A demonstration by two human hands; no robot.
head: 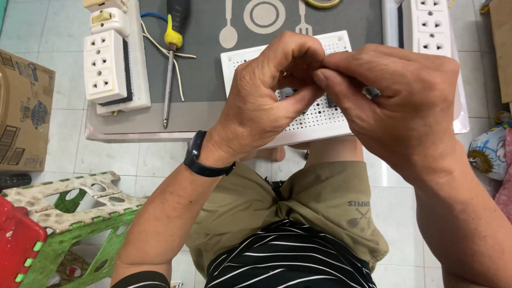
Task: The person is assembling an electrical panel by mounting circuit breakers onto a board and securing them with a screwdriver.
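Low metal-edged table [133,128], grey cutlery-print mat [202,80], white socket blocks [109,64], yellow-handled screwdriver [170,58], white perforated board [320,114]

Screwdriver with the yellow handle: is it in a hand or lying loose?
Lying loose. The screwdriver rests on the grey mat, tip toward the person, while the left hand and right hand meet over the white perforated board.

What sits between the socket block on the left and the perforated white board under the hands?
Head view: a yellow-handled screwdriver lies between the socket block and the perforated board, with thin loose wires beside it.
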